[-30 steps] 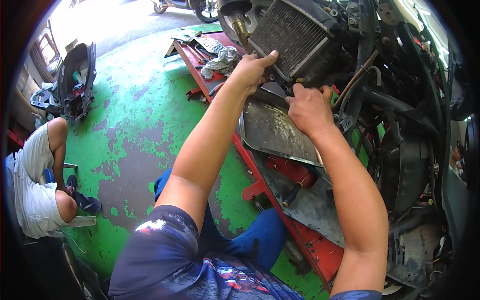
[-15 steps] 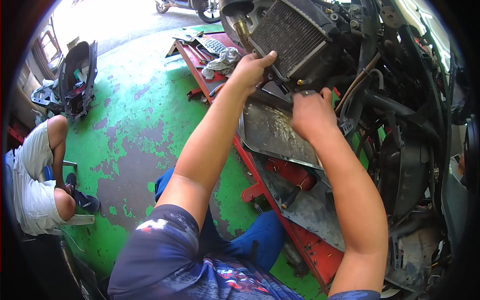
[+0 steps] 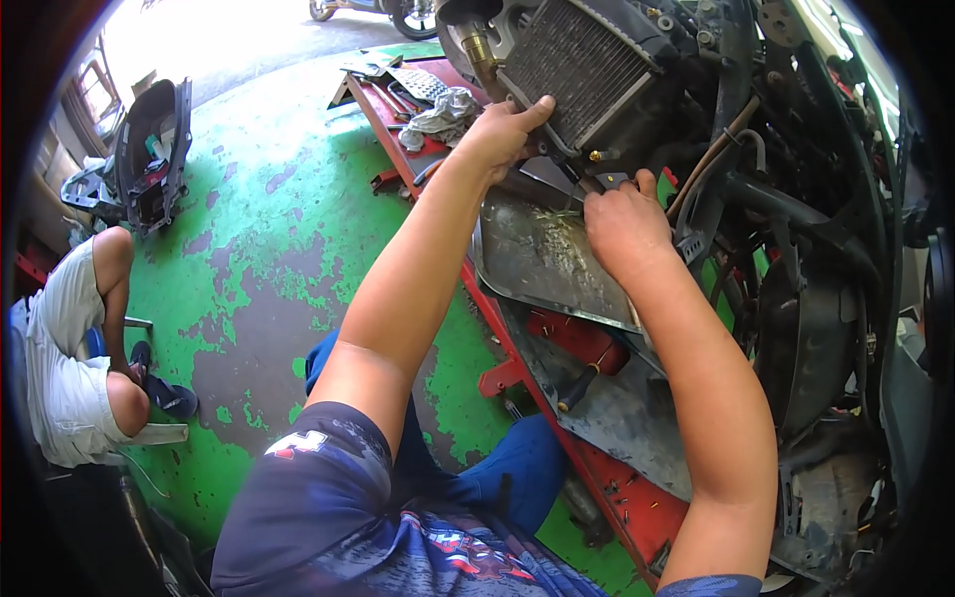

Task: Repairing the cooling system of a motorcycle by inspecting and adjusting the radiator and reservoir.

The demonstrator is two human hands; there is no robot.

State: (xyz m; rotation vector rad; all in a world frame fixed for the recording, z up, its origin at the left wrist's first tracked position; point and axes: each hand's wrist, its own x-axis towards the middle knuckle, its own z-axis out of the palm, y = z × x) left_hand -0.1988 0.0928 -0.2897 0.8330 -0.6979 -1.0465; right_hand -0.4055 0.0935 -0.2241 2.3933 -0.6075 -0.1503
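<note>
A finned radiator (image 3: 575,72) hangs tilted on the motorcycle's dark frame (image 3: 738,90). My left hand (image 3: 505,137) is closed at its lower left corner, thumb along the edge and the other fingers mostly hidden behind. Just below the radiator, my right hand (image 3: 629,225) is a closed fist. A slim dark piece shows between that fist and the radiator's bottom, but I cannot make out what it is. Near the fist is a small brass fitting (image 3: 603,155). Under both hands lies a dirty, wet-looking metal tray (image 3: 527,254).
The tray sits over a red lift bench (image 3: 637,517). A screwdriver (image 3: 577,390), loose screws, a crumpled rag (image 3: 444,117) and tools lie along the bench. At left a person sits in light shorts (image 3: 75,328), near a black plastic body part (image 3: 154,154) on the green floor (image 3: 259,269).
My right hand has shifted slightly right, uncovering more of the tray and the slim dark piece below the radiator. My left hand stays nearly in place at the radiator's corner.
</note>
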